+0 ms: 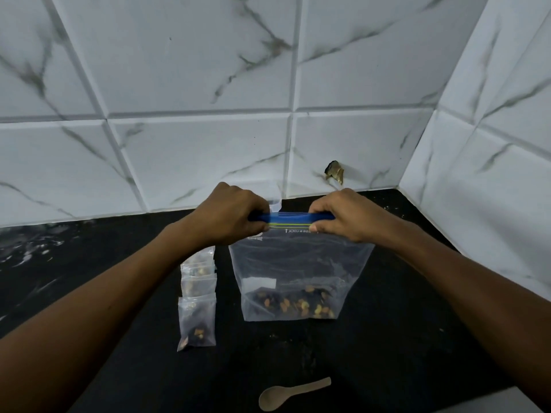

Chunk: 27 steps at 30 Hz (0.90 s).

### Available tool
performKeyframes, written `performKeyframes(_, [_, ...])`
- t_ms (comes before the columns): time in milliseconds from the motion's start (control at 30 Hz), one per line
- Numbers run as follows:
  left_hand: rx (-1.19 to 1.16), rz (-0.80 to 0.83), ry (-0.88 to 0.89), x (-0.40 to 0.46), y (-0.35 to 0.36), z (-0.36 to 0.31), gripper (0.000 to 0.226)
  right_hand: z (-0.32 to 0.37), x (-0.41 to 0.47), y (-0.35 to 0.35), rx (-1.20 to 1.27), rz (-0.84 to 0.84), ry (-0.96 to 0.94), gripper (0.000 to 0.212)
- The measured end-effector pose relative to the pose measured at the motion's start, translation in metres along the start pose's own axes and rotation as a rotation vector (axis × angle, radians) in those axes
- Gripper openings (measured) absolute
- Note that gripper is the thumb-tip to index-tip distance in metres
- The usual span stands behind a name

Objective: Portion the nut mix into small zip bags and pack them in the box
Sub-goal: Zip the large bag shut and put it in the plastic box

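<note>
Just under the blue zip strip (290, 217) of the large clear bag (301, 263), small white print read partly as "& LOCK" with an arrow, seen reversed; a dark logo at the bag's upper left corner was too blurred to read. My left hand (229, 217) pinched the left end of the strip, fingers curled round it, and my right hand (340, 217) pinched the right end the same way, holding the bag upright at the centre of the frame. The nut mix (293, 304) lay along the bag's bottom. To its left, near but apart, a row of small zip bags (198, 290) holding nuts lay overlapping on the counter, the nearest one (196, 323) lowest in the frame. A pale spoon (286, 393) lay at the lower centre, bowl to the left. The counter (402, 338) was black, with crumbs scattered on it. White marble-veined tiles (193, 70) covered the walls behind and at the right, meeting in a corner at upper right.
</note>
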<state>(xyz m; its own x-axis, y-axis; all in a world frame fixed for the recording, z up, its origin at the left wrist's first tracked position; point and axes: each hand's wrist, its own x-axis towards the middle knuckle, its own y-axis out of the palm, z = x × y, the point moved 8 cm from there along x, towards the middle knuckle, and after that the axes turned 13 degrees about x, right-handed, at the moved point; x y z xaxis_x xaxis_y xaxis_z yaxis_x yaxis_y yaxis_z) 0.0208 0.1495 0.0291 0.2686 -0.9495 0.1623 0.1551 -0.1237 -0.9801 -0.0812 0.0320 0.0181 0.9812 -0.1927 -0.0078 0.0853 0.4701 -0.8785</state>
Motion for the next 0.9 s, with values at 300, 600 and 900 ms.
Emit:
performKeyframes(300, [-0.099, 0.018, -0.024, -0.006, 0.007, 0.015, 0.022, -0.015, -0.013, -0.005, -0.027, -0.037, 0.006, 0.016])
performKeyframes(600, [-0.536, 0.027, -0.226, -0.027, 0.030, 0.048, 0.010, -0.026, -0.019, -0.007, 0.017, -0.056, 0.063, 0.017])
performKeyframes(900, [-0.699, -0.043, -0.301, -0.041, 0.043, 0.058, 0.005, -0.035, -0.025, -0.008, 0.064, -0.054, 0.085, 0.006])
